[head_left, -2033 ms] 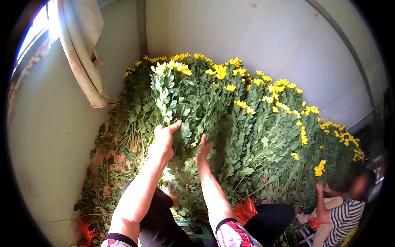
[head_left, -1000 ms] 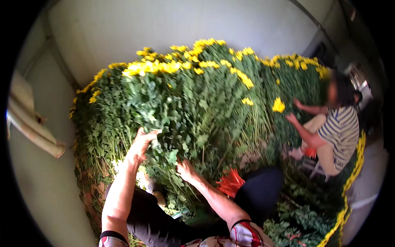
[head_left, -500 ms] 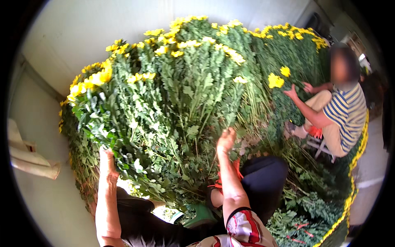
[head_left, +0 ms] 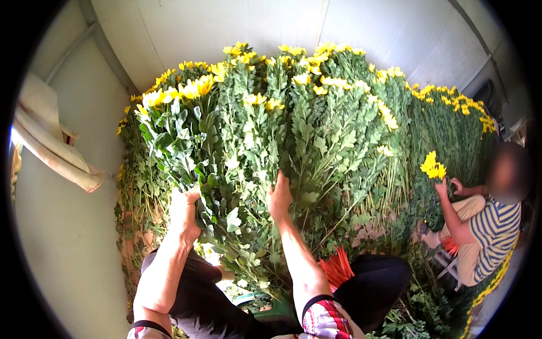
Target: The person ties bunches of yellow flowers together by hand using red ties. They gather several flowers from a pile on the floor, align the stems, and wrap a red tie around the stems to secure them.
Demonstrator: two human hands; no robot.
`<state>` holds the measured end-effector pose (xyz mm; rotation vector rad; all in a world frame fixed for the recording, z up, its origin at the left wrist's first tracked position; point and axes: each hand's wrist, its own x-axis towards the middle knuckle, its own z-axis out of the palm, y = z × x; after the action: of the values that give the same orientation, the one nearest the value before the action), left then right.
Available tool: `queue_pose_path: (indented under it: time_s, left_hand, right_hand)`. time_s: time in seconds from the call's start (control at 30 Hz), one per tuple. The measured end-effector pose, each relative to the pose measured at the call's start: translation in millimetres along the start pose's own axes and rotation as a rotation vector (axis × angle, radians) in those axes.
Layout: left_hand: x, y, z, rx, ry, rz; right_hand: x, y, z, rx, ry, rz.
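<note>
My left hand [head_left: 185, 212] is closed round the stems of a bunch of yellow chrysanthemums [head_left: 183, 135], held upright with the blooms at the top. To its right, my right hand [head_left: 279, 198] has its fingers closed on a chrysanthemum stem [head_left: 262, 150] with leaves and yellow flowers above. Its fingertips are partly hidden by the leaves. Behind both hands stands a dense wall of long leafy chrysanthemums [head_left: 316, 124], leaning against a pale panel.
Red ties [head_left: 339, 268] lie by my right knee [head_left: 375, 285]. Something green [head_left: 276, 312] is low between my legs. At the right a person in a striped shirt [head_left: 497, 226] sits on a low stool [head_left: 449, 265], holding yellow flowers [head_left: 433, 166]. A pale cloth [head_left: 51, 138] hangs at the left.
My view has turned left. My right hand has moved up and closer to my left hand, onto a stem beside the held bunch. The other person's flowers are now raised upright.
</note>
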<state>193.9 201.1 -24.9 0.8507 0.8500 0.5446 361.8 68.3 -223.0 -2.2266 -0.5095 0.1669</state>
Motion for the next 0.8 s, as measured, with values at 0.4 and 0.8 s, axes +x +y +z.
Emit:
queue_pose_path:
  time_s: [0.4,0.8]
  left_hand:
    - [-6,24,-39,-0.036,0.065,-0.027]
    - [-18,35,-41,-0.096,0.0,0.114]
  right_hand:
    - [-1,-53,-1,0.722,-0.018,0.405]
    - [-78,17,14,-0.101,-0.246,-0.097]
